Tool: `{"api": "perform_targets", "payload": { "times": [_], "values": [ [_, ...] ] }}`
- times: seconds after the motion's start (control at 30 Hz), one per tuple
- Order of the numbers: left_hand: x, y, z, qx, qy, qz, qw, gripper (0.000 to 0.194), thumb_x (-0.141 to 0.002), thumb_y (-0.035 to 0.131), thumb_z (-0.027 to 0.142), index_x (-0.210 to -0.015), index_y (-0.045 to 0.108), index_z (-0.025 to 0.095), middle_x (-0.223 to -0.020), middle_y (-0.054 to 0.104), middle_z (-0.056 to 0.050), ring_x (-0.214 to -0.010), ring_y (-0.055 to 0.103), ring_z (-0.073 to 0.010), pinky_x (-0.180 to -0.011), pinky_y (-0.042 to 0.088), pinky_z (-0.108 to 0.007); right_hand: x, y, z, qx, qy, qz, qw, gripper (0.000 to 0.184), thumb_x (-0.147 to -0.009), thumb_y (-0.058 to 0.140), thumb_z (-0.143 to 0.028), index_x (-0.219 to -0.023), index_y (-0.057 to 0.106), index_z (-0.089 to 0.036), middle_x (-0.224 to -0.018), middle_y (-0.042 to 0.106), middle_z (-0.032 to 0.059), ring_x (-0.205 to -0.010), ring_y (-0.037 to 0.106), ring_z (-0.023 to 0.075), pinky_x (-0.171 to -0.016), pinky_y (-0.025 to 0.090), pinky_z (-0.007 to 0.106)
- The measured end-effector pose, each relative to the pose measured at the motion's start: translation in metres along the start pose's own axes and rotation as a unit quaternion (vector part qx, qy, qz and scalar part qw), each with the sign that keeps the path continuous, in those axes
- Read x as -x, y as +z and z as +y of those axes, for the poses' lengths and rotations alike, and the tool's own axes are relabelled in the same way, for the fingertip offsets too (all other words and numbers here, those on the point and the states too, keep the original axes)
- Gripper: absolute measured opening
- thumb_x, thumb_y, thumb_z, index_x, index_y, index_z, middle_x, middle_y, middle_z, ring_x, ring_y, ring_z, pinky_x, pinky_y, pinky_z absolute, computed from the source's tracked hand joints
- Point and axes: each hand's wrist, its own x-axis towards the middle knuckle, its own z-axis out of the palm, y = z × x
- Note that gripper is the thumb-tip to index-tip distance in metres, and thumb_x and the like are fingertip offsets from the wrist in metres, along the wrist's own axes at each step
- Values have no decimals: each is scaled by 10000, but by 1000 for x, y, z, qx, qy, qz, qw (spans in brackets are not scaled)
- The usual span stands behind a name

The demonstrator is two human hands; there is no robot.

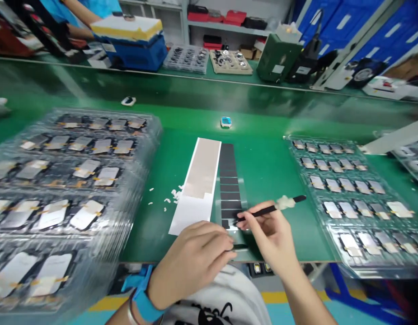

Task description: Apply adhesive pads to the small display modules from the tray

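My right hand [271,230] grips black tweezers [267,211] with a pale wad wrapped round the rear part. Their tip is at the lower end of a strip of black rectangular stickers [230,192] on a clear backing. Close beside it, my left hand [198,248] is closed on a small dark flat part [241,247], mostly hidden by the fingers. Left of the strip lies a long white sheet [190,214] with a beige upper area. White scraps [176,194] are scattered along its left edge.
Stacked clear trays [141,180] of small screen parts stand at left; another such tray [317,198] is at right. Two small watch-like pieces, one white [128,101] and one blue-faced [225,121], lie farther back. A shelf behind holds a blue box [137,54]. Another person's arm [82,12] shows top left.
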Motion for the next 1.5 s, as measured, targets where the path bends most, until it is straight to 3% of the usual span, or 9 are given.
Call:
{"api": "perform_targets", "payload": {
  "times": [0.1,0.3,0.7,0.9,1.07,1.27,1.37,1.5],
  "values": [
    [1,5,-11,5,-2,-6,1000,49,-991,575,191,-983,620,174,-984,768,-47,-942,721,-237,-798,591,-402,7,1,4,22,-3,0,1000,87,-926,665,-256,-938,590,-213,-857,723,29,-680,760,140,-638,643,226],
    [2,1,-11,-6,9,-7,1000,51,-991,571,179,-986,619,165,-983,766,-50,-943,722,-232,-803,604,-401,10,0,4,77,-48,-28,995,78,-927,650,-186,-960,603,-238,-921,670,-1,-749,756,131,-678,644,235],
    [1,0,-10,1,-6,-9,1000,61,-996,566,201,-962,610,178,-960,770,-42,-933,731,-230,-796,616,-403,12,-1,5,62,-23,-33,997,94,-928,653,-181,-971,597,-243,-906,675,-11,-754,762,133,-692,648,231],
    [1,2,-11,9,-15,-10,1000,16,-959,607,164,-960,615,178,-957,773,-48,-925,734,-240,-797,607,-410,9,0,-3,16,-2,-1,1000,47,-922,663,-199,-927,621,-220,-867,745,23,-712,770,153,-651,657,241],
    [1,-1,-10,62,-57,82,993,96,-910,658,107,-890,614,190,-906,772,-29,-854,731,-192,-773,583,-336,6,-2,-12,-94,40,78,992,119,-901,711,-232,-879,596,-215,-783,796,28,-672,781,172,-620,660,233],
    [3,-5,-8,118,-134,218,960,171,-898,636,53,-842,579,205,-787,638,19,-736,614,-116,-676,490,-243,14,11,-18,-248,88,45,964,83,-942,668,-270,-917,597,-235,-817,804,12,-816,795,209,-716,671,291],
    [4,-5,-7,99,-143,218,960,187,-900,637,65,-804,560,205,-716,570,36,-661,551,-111,-619,448,-233,20,27,-25,-258,76,78,960,87,-945,665,-267,-916,588,-240,-824,797,7,-893,789,208,-762,664,293],
    [1,-7,-6,27,-157,163,974,223,-915,630,119,-752,503,204,-674,546,44,-619,527,-114,-590,416,-235,23,42,-35,-221,0,104,970,61,-967,624,-213,-943,583,-251,-847,786,-3,-900,784,190,-845,657,365]
  ]
}}
